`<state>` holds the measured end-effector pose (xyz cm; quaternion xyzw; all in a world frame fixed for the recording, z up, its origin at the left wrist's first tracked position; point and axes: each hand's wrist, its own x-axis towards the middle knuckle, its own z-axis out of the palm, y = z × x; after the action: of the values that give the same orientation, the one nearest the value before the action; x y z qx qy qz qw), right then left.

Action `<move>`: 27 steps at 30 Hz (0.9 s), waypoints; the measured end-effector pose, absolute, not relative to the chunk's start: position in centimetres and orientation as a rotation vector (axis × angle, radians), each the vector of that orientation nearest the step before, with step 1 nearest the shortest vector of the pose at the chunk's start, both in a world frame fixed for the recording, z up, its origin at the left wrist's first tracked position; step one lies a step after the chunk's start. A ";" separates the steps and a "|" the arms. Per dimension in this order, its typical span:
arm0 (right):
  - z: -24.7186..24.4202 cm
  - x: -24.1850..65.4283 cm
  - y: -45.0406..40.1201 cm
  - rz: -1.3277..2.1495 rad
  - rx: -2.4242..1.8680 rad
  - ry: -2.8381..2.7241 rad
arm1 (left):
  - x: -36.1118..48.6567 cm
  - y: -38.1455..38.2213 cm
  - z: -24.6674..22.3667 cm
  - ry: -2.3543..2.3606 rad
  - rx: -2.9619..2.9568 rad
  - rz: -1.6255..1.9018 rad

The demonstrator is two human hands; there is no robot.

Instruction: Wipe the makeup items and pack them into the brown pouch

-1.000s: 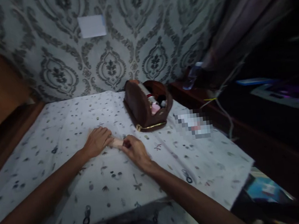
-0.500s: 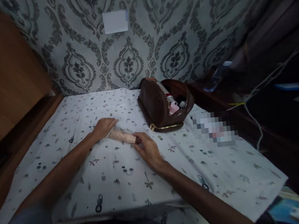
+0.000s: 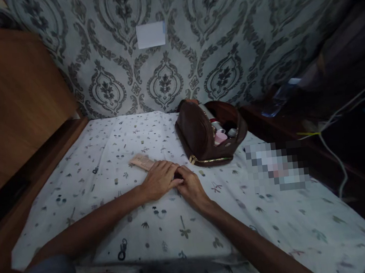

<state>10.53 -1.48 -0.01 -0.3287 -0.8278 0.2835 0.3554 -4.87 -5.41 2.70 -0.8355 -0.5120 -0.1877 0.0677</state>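
A peach-coloured squeeze tube [image 3: 140, 161] with a dark cap lies just above the white printed cloth, its flat end pointing to the upper left. My left hand [image 3: 159, 180] is closed over the tube's cap-side half, its back facing up. Against it, my right hand [image 3: 190, 187] grips the dark cap end, fingers bent. Most of the cap is hidden between the two hands. Just beyond them stands an open brown zip bag [image 3: 198, 130], with a pink item [image 3: 221, 138] and a silver tube-like item [image 3: 215, 125] inside.
The printed cloth [image 3: 114, 230] covers the table up to the patterned wall [image 3: 165, 82]. A blurred-out item [image 3: 277, 168] lies right of the bag. Farther right are a clear plastic bottle [image 3: 281, 98] and a white cable [image 3: 339, 172]. A wooden panel [image 3: 19, 101] rises on the left.
My left hand has slid along the tube from its flat end to the cap end, meeting my right hand. The flat end is now uncovered. The view has shifted slightly.
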 end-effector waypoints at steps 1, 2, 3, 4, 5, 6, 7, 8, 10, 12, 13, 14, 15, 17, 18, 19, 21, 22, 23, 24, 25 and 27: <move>0.1 10.6 -1.5 0.760 -0.861 -2.134 | -5.3 -5.3 2.7 -1.525 -2.530 -0.528; 0.3 10.7 -1.5 0.783 -0.879 -2.132 | -6.1 -5.0 2.7 -1.505 -2.548 -0.479; 0.5 10.7 -1.5 0.803 -0.898 -2.133 | -7.2 -4.7 2.8 -1.489 -2.564 -0.433; 0.7 10.7 -1.6 0.822 -0.915 -2.135 | -8.5 -4.3 2.8 -1.482 -2.574 -0.401; 1.0 10.7 -1.7 0.838 -0.928 -2.136 | -9.8 -4.0 2.7 -1.484 -2.578 -0.386; 1.2 10.7 -1.7 0.850 -0.938 -2.136 | -11.1 -3.7 2.7 -1.498 -2.574 -0.392; 1.3 10.7 -1.8 0.859 -0.945 -2.135 | -12.3 -3.5 2.7 -1.522 -2.563 -0.413; 1.3 10.7 -1.8 0.864 -0.952 -2.131 | -13.3 -3.4 2.6 -1.548 -2.549 -0.439; 1.3 10.6 -1.8 0.866 -0.963 -2.118 | -14.8 -3.1 2.4 -1.584 -2.530 -0.480; 1.2 10.6 -1.7 0.867 -0.966 -2.109 | -15.6 -2.8 2.3 -1.604 -2.517 -0.514; 1.1 10.6 -1.7 0.867 -0.965 -2.110 | -15.7 -2.6 2.2 -1.616 -2.505 -0.532; 1.1 10.6 -1.7 0.865 -0.963 -2.115 | -15.6 -2.3 2.2 -1.637 -2.486 -0.553; 1.0 10.6 -1.7 0.857 -0.958 -2.128 | -15.5 -2.1 2.2 -1.672 -2.456 -0.576; 0.9 10.5 -1.8 0.813 -0.945 -2.165 | -15.2 -1.5 2.2 -1.765 -2.384 -0.614; 0.8 10.5 -1.8 0.781 -0.936 -2.183 | -15.1 -1.2 2.2 -1.810 -2.351 -0.625; 0.8 10.5 -1.9 0.745 -0.928 -2.194 | -15.0 -1.0 2.2 -1.849 -2.323 -0.631; 0.8 10.4 -2.0 0.695 -0.913 -2.199 | -15.0 -0.7 2.3 -1.903 -2.280 -0.630; 0.8 10.4 -2.0 0.693 -0.906 -2.191 | -15.0 -0.6 2.4 -1.922 -2.261 -0.628; 0.8 10.4 -2.0 0.708 -0.898 -2.179 | -15.0 -0.6 2.4 -1.940 -2.243 -0.625; 0.9 10.4 -2.1 0.730 -0.890 -2.163 | -14.8 -0.7 2.5 -1.954 -2.227 -0.620; 1.0 10.4 -2.1 0.756 -0.884 -2.144 | -14.4 -0.9 2.5 -1.964 -2.215 -0.613; 1.2 10.4 -2.2 0.818 -0.879 -2.104 | -12.9 -1.6 2.6 -1.961 -2.220 -0.621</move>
<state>10.38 -2.22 1.19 -0.3397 -0.8130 0.3160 0.3519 -12.87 -1.61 2.61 -0.7323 -0.6469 -0.2049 0.0573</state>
